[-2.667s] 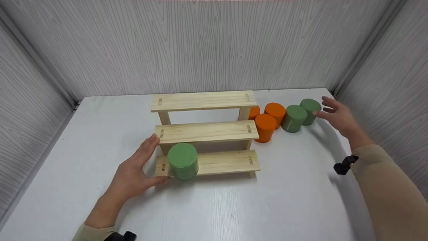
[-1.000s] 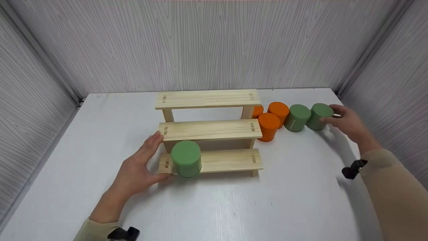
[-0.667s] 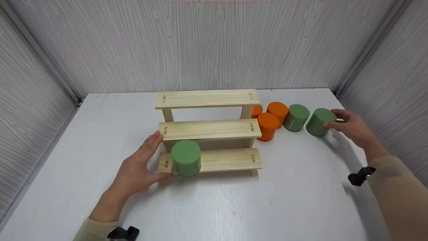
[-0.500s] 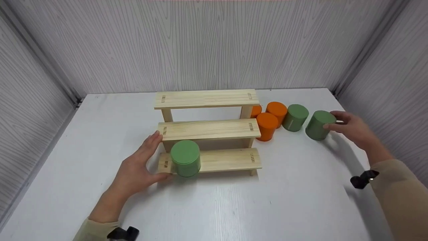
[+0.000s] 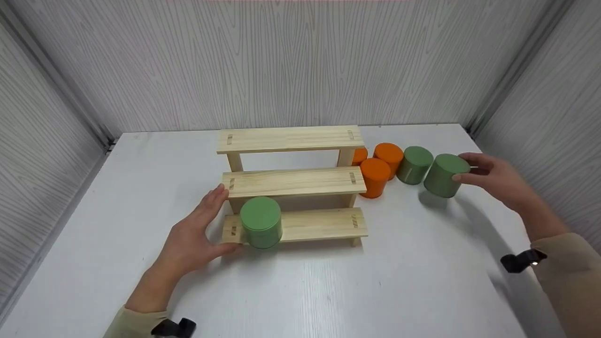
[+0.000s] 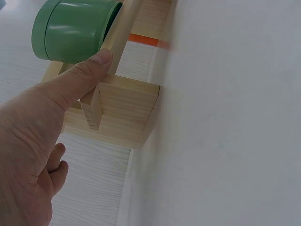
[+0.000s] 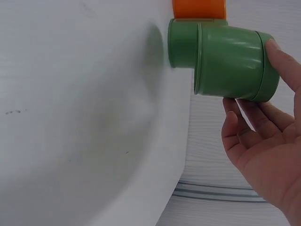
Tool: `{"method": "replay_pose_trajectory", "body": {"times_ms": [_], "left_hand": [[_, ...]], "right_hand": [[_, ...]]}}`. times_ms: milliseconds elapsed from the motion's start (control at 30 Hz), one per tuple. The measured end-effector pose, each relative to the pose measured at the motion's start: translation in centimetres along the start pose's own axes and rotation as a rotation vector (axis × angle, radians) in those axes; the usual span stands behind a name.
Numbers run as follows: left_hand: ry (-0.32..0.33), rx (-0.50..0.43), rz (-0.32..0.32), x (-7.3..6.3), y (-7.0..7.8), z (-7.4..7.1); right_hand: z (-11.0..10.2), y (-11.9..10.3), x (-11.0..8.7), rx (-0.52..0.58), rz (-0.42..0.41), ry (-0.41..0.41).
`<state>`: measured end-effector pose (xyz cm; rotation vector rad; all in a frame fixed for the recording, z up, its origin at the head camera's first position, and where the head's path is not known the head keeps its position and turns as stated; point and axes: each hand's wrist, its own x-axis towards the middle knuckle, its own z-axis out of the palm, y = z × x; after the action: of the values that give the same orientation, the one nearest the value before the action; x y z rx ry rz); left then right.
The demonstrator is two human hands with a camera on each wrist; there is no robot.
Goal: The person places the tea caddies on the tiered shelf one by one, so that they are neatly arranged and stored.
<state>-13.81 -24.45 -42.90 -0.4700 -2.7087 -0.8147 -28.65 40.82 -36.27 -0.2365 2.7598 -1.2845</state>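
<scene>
On the right my right hand grips a green lidded canister between thumb and fingers. Its shadow lies apart beneath it, so it is off the table; the right wrist view shows the thumb at the lid of this canister. My left hand rests against the left end of a three-step wooden shelf, its fingers extended. Its thumb touches the bottom step's front edge, while the fingertips meet the middle step's end. Another green canister stands upright on the bottom step, close to that thumb.
Right of the shelf stand a third green canister and orange canisters, one partly hidden behind the shelf. The white table is bounded by grey wood-grain panels at the back and sides.
My right hand came to the rightmost green canister, took hold of it, drew it toward the front and lifted it slightly. My left hand stays at the shelf's end.
</scene>
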Motion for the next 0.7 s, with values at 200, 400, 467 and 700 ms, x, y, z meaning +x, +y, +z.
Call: {"method": "replay_pose_trajectory", "body": {"times_ms": [200,400,467,700], "left_hand": [[0.000,0.007,0.002,0.2,-0.1,0.1],[-0.009,0.013,-0.007,0.3,-0.1,0.1],[-0.004,0.013,-0.004,0.3,-0.1,0.1],[-0.003,0.003,-0.010,0.2,-0.1,0.1]], "right_hand": [[0.7,-3.1,-0.7,0.028,-0.062,-0.006],[1.6,-6.2,-1.6,0.054,-0.126,-0.026],[2.0,-7.2,-1.9,0.059,-0.154,-0.040],[3.4,-9.9,-2.8,0.077,-0.275,-0.099]]}}
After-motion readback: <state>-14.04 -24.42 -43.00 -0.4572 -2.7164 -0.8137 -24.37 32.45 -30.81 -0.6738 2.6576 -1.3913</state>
